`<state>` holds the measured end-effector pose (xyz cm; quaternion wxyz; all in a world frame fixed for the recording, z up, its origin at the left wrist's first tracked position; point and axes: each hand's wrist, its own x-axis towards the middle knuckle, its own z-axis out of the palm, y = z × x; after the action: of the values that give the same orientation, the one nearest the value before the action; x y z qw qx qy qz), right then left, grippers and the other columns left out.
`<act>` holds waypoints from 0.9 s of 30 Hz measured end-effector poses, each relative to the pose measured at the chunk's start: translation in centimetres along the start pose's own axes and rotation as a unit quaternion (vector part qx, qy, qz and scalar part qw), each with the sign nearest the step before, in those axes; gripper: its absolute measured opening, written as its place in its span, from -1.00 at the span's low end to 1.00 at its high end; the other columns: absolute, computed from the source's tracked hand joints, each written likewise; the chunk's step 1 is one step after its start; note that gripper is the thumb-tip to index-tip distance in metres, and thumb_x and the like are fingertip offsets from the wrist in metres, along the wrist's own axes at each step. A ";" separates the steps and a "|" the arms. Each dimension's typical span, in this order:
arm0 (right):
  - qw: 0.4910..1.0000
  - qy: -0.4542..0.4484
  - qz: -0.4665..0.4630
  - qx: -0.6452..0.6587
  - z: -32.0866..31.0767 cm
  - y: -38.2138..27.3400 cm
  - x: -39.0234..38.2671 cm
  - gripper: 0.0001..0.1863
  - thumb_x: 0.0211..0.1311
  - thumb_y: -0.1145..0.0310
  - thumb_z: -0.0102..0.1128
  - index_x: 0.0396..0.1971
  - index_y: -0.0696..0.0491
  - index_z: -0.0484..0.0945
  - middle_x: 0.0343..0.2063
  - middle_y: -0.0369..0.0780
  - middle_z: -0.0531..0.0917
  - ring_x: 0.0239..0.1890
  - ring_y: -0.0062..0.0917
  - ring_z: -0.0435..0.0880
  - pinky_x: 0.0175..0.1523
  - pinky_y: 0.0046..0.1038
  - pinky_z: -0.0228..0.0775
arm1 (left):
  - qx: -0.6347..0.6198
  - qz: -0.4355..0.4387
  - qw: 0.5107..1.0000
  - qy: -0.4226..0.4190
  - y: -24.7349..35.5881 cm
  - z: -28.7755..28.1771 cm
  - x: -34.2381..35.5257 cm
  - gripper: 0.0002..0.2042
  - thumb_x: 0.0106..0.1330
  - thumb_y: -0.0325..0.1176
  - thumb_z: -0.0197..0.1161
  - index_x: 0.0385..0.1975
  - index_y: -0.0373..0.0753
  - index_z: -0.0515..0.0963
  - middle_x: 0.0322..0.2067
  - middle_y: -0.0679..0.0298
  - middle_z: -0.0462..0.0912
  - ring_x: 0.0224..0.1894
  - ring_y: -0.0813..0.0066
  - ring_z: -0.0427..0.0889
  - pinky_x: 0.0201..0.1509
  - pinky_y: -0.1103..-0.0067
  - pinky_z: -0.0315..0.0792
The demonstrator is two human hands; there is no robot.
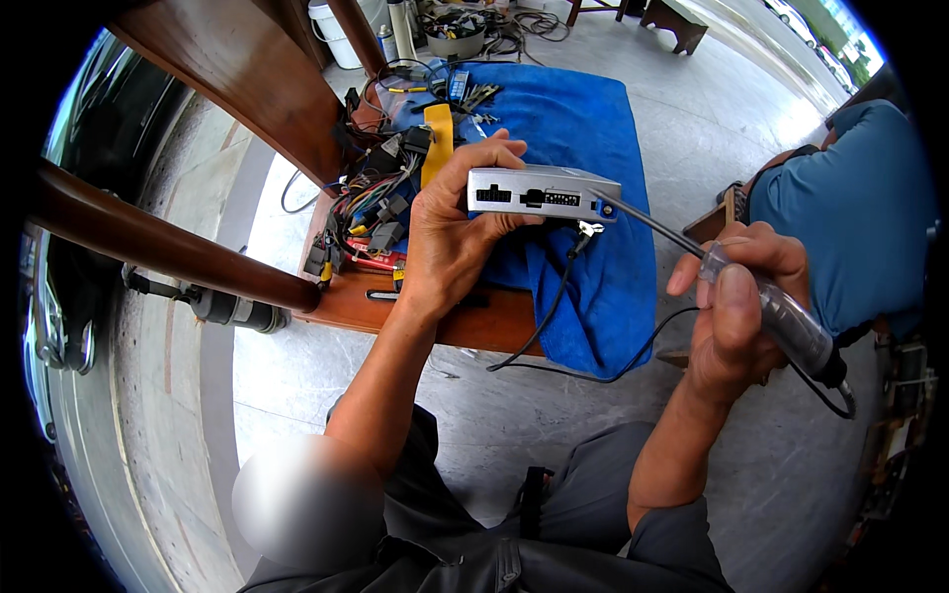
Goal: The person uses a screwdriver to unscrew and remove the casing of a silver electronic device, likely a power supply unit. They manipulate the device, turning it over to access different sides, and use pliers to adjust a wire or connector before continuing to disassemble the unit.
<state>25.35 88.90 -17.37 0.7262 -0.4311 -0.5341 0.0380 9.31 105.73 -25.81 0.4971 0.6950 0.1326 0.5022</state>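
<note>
My left hand (457,212) grips a silver electronic control box (544,181) by its left end, fingers behind and thumb below. Black sockets and a small blue connector at the right end line the side facing me. In my right hand (743,306) is a test light (786,318) with a clear handle and a long metal shaft. Its tip reaches the right end of the box; whether it touches cannot be made out. A black lead (608,380) loops from the handle's end to a metal alligator clip (590,230) just under the box.
A blue cloth (583,109) covers much of a low wooden bench (425,321). Bundled wires with grey connectors (381,222) and a yellow strip (437,143) lie at its left. A person in a blue shirt (840,217) sits at right. Wooden beams (178,232) stand at left.
</note>
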 end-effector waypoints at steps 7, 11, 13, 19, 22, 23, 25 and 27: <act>0.999 -0.018 0.011 -0.024 -0.2 0.1 -0.3 -0.81 0.16 0.50 0.27 -0.27 0.23 0.49 -0.55 -0.19 0.60 -0.57 -0.66 0.56 -0.37 -0.57 0.51 | 0.010 0.004 1.000 0.006 0.3 0.2 -0.1 -0.51 0.02 -0.48 0.59 0.00 -0.20 0.58 0.09 0.15 0.65 0.39 0.14 0.44 0.47 0.28 0.31; 1.000 -0.005 -0.001 -0.031 0.3 0.4 -0.4 -0.81 0.16 0.47 0.30 -0.30 0.21 0.50 -0.54 -0.17 0.63 -0.57 -0.67 0.55 -0.37 -0.58 0.50 | 0.019 0.019 1.000 0.002 -0.1 0.1 0.0 -0.51 0.03 -0.49 0.58 0.01 -0.21 0.58 0.10 0.16 0.65 0.40 0.12 0.44 0.46 0.29 0.31; 0.999 -0.007 -0.006 -0.031 0.3 0.6 -0.4 -0.81 0.17 0.47 0.31 -0.31 0.21 0.50 -0.53 -0.17 0.63 -0.57 -0.68 0.55 -0.37 -0.59 0.50 | 0.029 0.020 0.999 0.002 0.1 0.0 0.0 -0.51 0.03 -0.48 0.58 0.01 -0.21 0.58 0.10 0.16 0.65 0.39 0.11 0.44 0.46 0.29 0.31; 0.998 -0.020 -0.007 -0.051 0.3 1.0 -0.3 -0.83 0.17 0.48 0.30 -0.31 0.20 0.50 -0.53 -0.17 0.64 -0.56 -0.69 0.54 -0.37 -0.60 0.48 | 0.022 0.030 0.999 0.000 -0.1 0.0 0.0 -0.52 0.04 -0.46 0.57 0.01 -0.21 0.58 0.09 0.15 0.64 0.39 0.10 0.44 0.44 0.28 0.32; 0.999 -0.019 -0.003 -0.047 0.5 1.2 -0.2 -0.84 0.16 0.50 0.28 -0.32 0.20 0.49 -0.53 -0.17 0.64 -0.56 -0.69 0.54 -0.37 -0.60 0.47 | 0.036 0.034 0.999 -0.007 0.1 0.0 0.1 -0.52 0.04 -0.45 0.58 0.01 -0.21 0.58 0.10 0.15 0.64 0.39 0.10 0.44 0.44 0.29 0.32; 0.999 -0.021 -0.003 -0.049 0.4 1.2 -0.2 -0.84 0.16 0.50 0.28 -0.32 0.20 0.49 -0.53 -0.17 0.64 -0.56 -0.69 0.54 -0.37 -0.60 0.46 | 0.033 0.030 0.999 -0.005 0.0 0.0 0.1 -0.52 0.04 -0.45 0.58 0.01 -0.21 0.58 0.10 0.14 0.64 0.40 0.09 0.43 0.44 0.29 0.32; 0.999 -0.022 -0.002 -0.046 0.4 1.3 -0.2 -0.84 0.16 0.51 0.28 -0.32 0.20 0.49 -0.53 -0.17 0.64 -0.56 -0.69 0.54 -0.37 -0.60 0.46 | 0.025 0.023 0.999 -0.002 -0.1 0.0 0.0 -0.52 0.04 -0.45 0.58 0.00 -0.21 0.58 0.11 0.14 0.64 0.40 0.09 0.43 0.44 0.29 0.32; 0.999 -0.021 0.001 -0.036 0.5 1.4 -0.2 -0.85 0.16 0.51 0.28 -0.33 0.20 0.49 -0.53 -0.17 0.64 -0.56 -0.69 0.54 -0.37 -0.61 0.46 | 0.027 0.022 0.999 -0.001 0.0 0.0 0.1 -0.52 0.04 -0.44 0.58 0.00 -0.20 0.58 0.11 0.14 0.64 0.40 0.09 0.43 0.44 0.29 0.32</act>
<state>25.37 89.95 -18.43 0.6986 -0.4568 -0.5500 0.0288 9.35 105.77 -25.82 0.4675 0.7113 0.1304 0.5084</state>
